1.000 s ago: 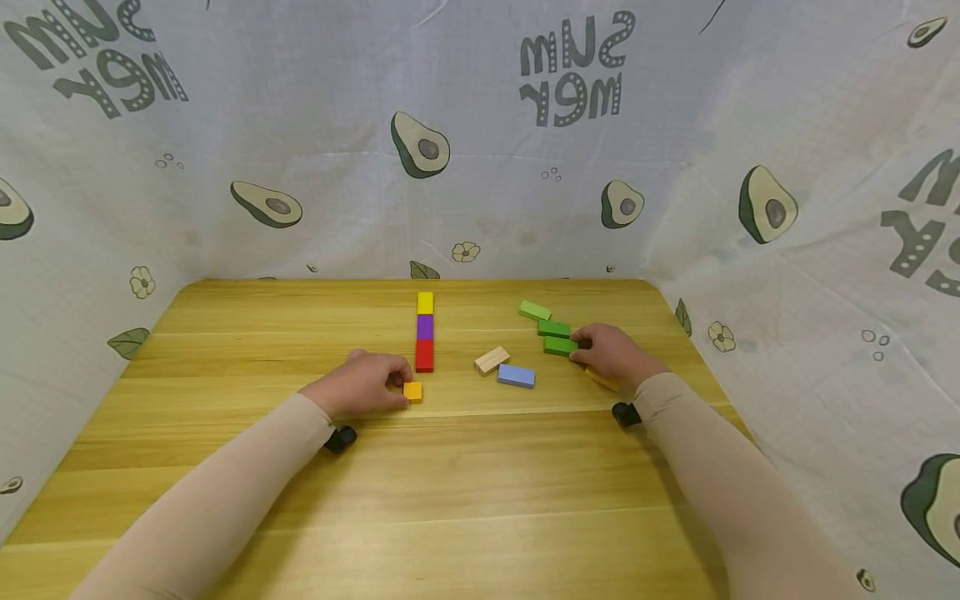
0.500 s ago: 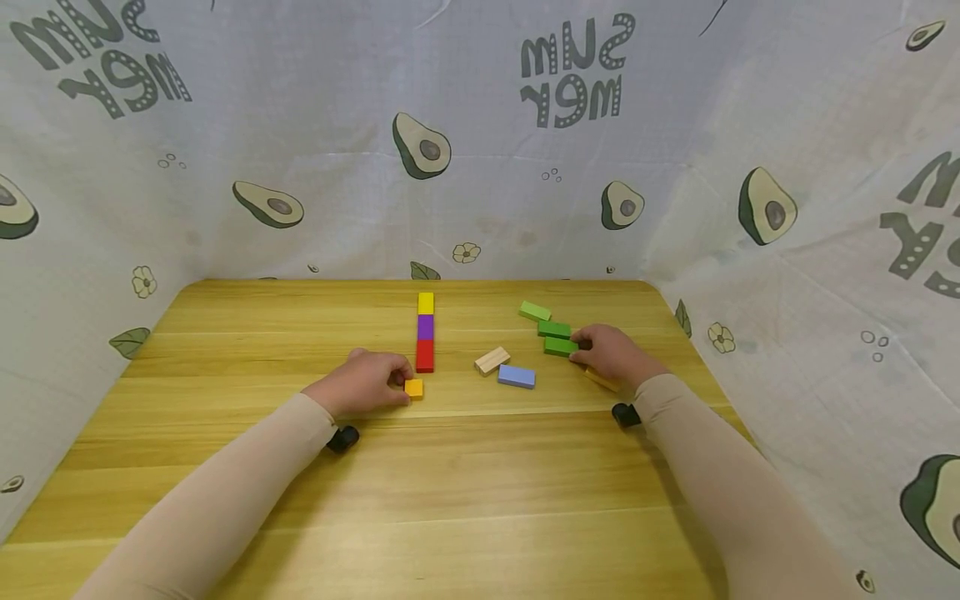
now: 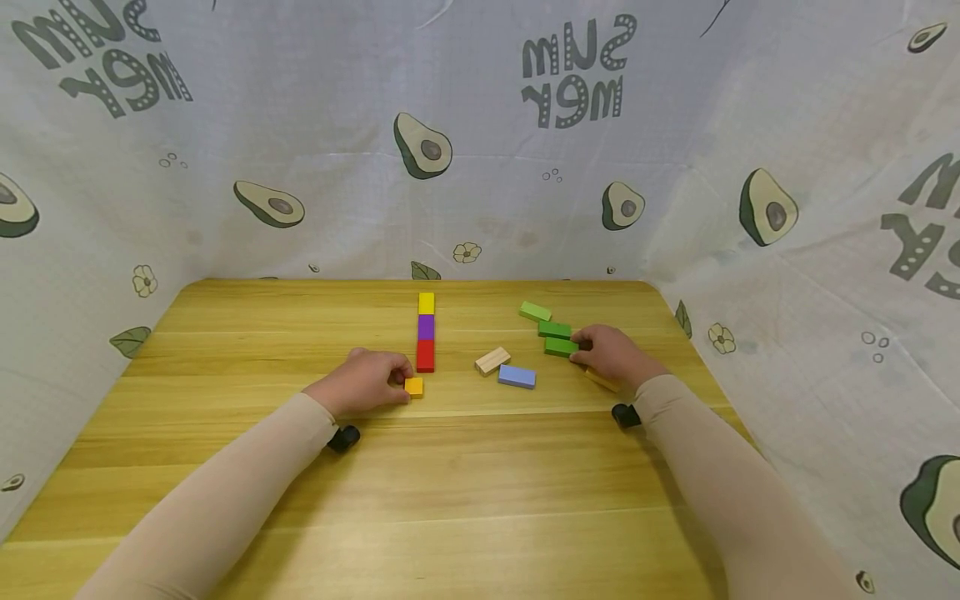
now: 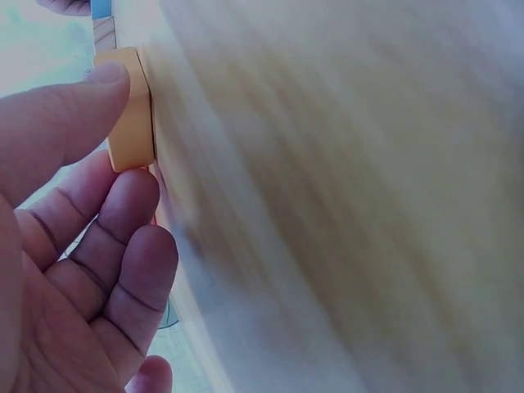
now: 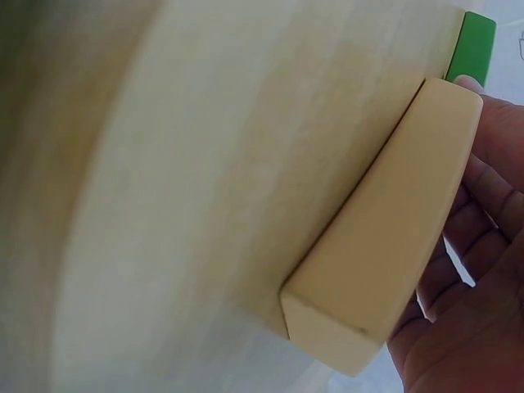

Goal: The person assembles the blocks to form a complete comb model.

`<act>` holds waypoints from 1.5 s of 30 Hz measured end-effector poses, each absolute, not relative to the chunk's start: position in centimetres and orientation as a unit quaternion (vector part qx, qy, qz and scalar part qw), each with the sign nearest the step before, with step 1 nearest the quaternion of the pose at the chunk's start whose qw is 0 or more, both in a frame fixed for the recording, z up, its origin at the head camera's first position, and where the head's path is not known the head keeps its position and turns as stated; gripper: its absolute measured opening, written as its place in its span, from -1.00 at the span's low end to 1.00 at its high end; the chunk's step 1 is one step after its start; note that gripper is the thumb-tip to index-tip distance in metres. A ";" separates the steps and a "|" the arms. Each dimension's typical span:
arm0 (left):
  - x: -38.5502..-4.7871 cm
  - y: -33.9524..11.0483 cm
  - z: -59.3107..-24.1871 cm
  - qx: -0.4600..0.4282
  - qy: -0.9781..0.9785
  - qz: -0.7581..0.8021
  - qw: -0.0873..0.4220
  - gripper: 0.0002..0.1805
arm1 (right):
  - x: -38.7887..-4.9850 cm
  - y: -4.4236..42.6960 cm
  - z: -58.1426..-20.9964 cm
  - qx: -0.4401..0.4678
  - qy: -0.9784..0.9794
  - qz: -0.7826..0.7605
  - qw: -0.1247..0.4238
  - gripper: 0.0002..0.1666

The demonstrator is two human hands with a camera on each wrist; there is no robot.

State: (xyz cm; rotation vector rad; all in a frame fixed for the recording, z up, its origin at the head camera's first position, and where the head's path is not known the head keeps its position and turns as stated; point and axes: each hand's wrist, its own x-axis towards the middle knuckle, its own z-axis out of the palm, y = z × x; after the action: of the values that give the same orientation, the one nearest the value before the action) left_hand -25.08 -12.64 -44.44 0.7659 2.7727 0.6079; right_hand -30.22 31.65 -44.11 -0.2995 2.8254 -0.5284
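Observation:
My left hand pinches an orange block between thumb and fingers; the left wrist view shows the thumb on its near side. Just beyond the orange block, a straight row runs away from me: a red block, a purple block and a yellow block. On the right side, thumb and fingers of my right hand grip the right end of the nearer dark green block. A light orange block lies under that hand, partly hidden in the head view.
Another dark green block and a light green block lie behind the gripped one. Between the hands are a plain wooden block and a blue block. Printed cloth surrounds the wooden table.
My left hand has shifted the orange block slightly forward, closer to the red block. The right hand and the other blocks look unmoved.

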 end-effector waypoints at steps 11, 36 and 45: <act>-25.2 -12.7 -44.6 0.257 0.938 0.209 0.103 -0.74 | -30.1 31.5 -43.9 -0.101 0.969 -0.184 0.128 -0.47; -25.5 -12.5 -44.6 0.260 0.936 0.214 0.100 -0.74 | -30.4 31.7 -44.1 -0.098 0.969 -0.185 0.130 -0.45; -25.5 -12.5 -44.8 0.254 0.938 0.215 0.102 -0.73 | -30.5 31.7 -44.2 -0.096 0.969 -0.185 0.131 -0.45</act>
State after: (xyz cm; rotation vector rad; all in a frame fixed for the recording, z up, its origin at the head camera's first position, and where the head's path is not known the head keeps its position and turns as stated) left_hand -25.55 -12.47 -44.80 0.7494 2.7676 0.6344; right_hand -30.47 31.73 -44.16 -0.2781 2.8156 -0.5369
